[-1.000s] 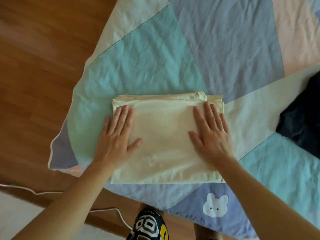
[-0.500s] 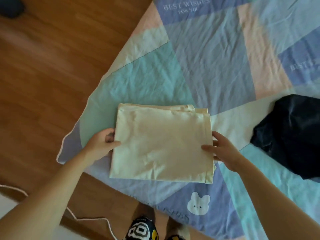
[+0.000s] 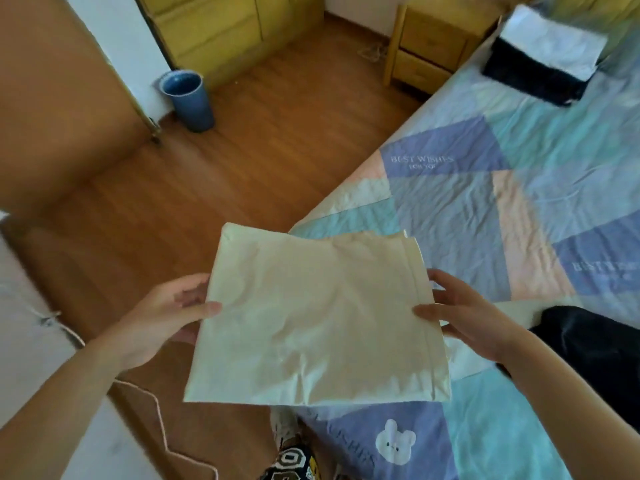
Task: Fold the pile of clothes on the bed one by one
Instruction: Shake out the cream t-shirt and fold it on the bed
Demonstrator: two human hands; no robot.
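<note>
A folded cream garment (image 3: 311, 320) is lifted off the bed (image 3: 519, 209), held flat in the air over the bed's near corner. My left hand (image 3: 173, 311) grips its left edge, thumb on top and fingers underneath. My right hand (image 3: 460, 315) grips its right edge the same way. A dark navy garment (image 3: 595, 348) lies unfolded on the bed at the right. A stack of folded clothes (image 3: 540, 57), white over dark, sits far back on the bed.
The bed has a patchwork sheet in blue, teal and pink. Wooden floor lies to the left, with a blue bin (image 3: 187, 98), a yellow cabinet (image 3: 221, 29) and a bedside table (image 3: 429, 46). A white cord (image 3: 156, 403) trails on the floor.
My hands went from pressing flat on the cream garment to gripping its side edges and lifting it off the bed. The view tilted up toward the room.
</note>
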